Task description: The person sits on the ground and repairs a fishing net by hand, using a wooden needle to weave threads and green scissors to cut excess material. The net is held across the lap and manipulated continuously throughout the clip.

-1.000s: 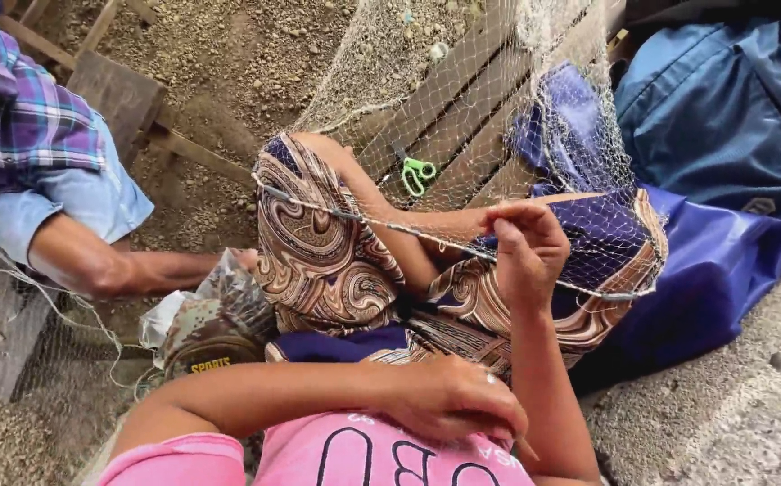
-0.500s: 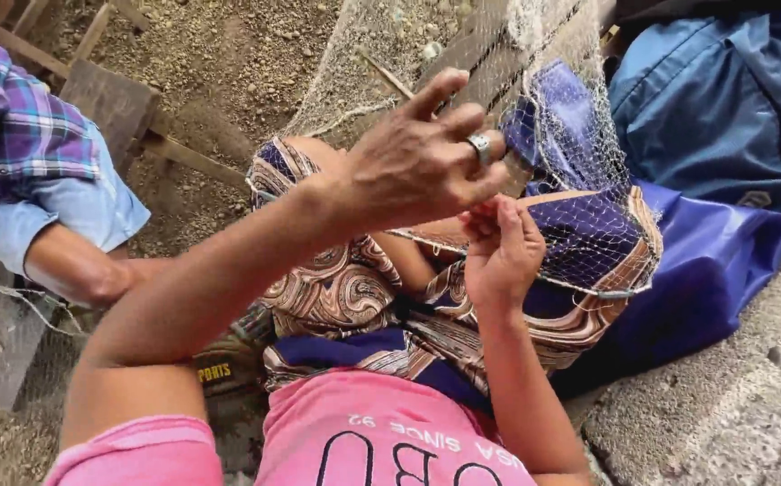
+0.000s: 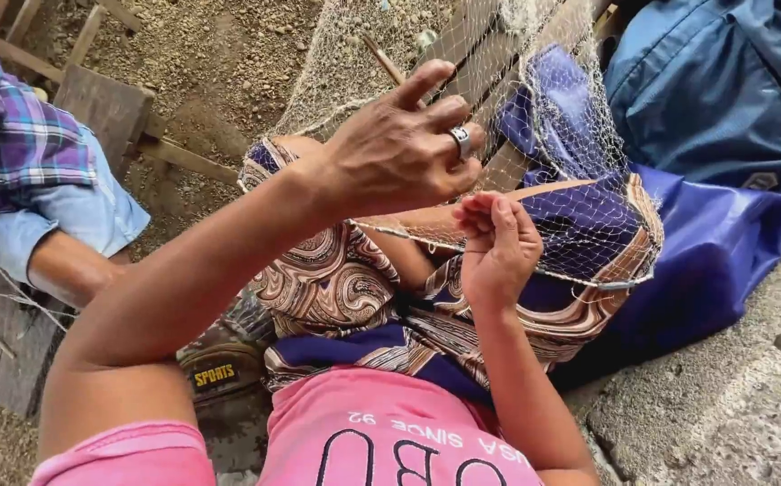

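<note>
A fine, pale mesh fishing net [image 3: 552, 153] is seen draped from twelve o'clock down over the person's raised knees, its small diamond openings showing the cloth beneath. Its lower edge is bound by a thicker cord [image 3: 408, 232] running from nine o'clock towards four o'clock across the lap. The net is stretched taut over a patterned wrap [image 3: 336, 279] in brown, cream and deep blue swirls.

The right hand [image 3: 498, 247] is held at the centre, fingers pinched closed on the net's edge cord. The left hand [image 3: 399, 148] is raised above it, towards eleven o'clock, with a silver ring [image 3: 460, 141] on one finger; the fingers are curled and the forefinger extended, but whether any thread is gripped cannot be told.

At three o'clock a blue bag [image 3: 723, 243] lies just beside the knee, with another blue bundle [image 3: 723, 90] at one o'clock. At nine o'clock another person's arm [image 3: 66, 270] in a plaid shirt [image 3: 21, 144] is seen above wooden slats [image 3: 102, 108] and gravel.
</note>
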